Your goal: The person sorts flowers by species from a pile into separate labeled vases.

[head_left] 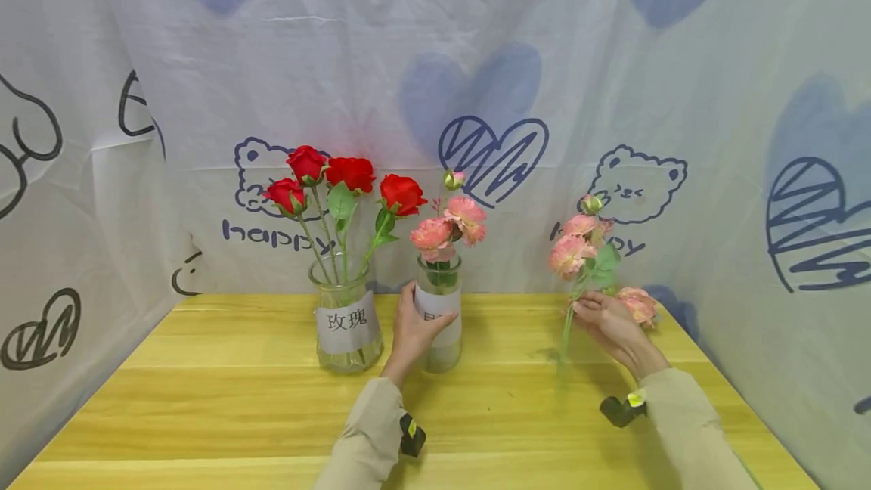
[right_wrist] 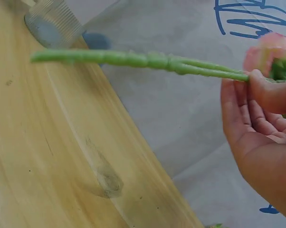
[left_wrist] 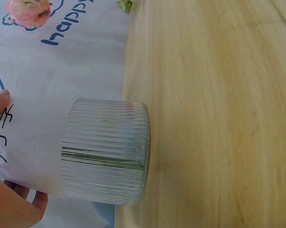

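My left hand (head_left: 415, 327) grips a ribbed glass vase (head_left: 439, 316) with a white paper label, standing mid-table and holding pink carnations (head_left: 449, 227). In the left wrist view the vase (left_wrist: 105, 152) shows its ribbed base and a green stem inside, my fingers (left_wrist: 14, 204) on its label. My right hand (head_left: 609, 321) pinches the green stem (right_wrist: 138, 61) of a pink carnation sprig (head_left: 581, 248), held upright above the table at the right. Another pink bloom (head_left: 638, 304) shows behind that hand.
A second glass vase (head_left: 345, 324) with red roses (head_left: 340, 176) stands left of the held vase. The yellow wooden table (head_left: 224, 399) is walled in by white cloth (head_left: 381, 82) printed with hearts and bears.
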A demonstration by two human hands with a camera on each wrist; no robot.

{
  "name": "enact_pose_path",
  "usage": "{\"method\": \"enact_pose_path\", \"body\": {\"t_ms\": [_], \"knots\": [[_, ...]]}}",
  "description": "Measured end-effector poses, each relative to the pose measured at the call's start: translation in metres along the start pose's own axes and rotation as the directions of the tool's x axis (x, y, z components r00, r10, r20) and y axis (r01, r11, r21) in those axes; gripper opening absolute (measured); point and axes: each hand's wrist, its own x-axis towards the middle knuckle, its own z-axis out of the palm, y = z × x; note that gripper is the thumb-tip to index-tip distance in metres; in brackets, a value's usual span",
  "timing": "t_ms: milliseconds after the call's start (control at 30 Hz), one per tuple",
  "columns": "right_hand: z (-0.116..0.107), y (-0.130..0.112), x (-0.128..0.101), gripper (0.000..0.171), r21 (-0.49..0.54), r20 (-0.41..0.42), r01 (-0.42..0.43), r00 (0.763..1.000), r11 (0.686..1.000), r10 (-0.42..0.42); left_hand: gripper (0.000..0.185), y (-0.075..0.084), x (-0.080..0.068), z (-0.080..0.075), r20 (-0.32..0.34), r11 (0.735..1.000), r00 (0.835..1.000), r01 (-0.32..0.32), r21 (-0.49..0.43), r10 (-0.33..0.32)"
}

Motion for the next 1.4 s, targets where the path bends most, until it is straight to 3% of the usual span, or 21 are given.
{"method": "enact_pose_path", "body": {"t_ms": [400,933,1267,1400], "knots": [[0.014,-0.02,0.013,0.017,0.053,-0.137,0.102,0.986,0.993,-0.094,0.079,-0.002,0.001,0.0,-0.009,1.0,1.0,-0.001,0.021,0.002],[0.037,-0.044,0.028,0.011,0.094,-0.353,0.188,0.925,0.978,-0.144,0.079,0.0,0.0,0.0,-0.01,1.0,1.0,-0.007,0.021,0.008],[0.051,-0.059,0.036,0.015,0.22,-0.36,0.257,0.918,0.941,-0.166,0.079,0.0,0.001,0.0,0.003,1.0,1.0,0.013,-0.006,-0.013],[0.058,-0.065,0.038,0.011,0.299,-0.339,0.288,0.923,0.91,-0.181,0.08,0.0,0.001,0.0,0.005,1.0,1.0,0.015,-0.008,-0.015]]}}
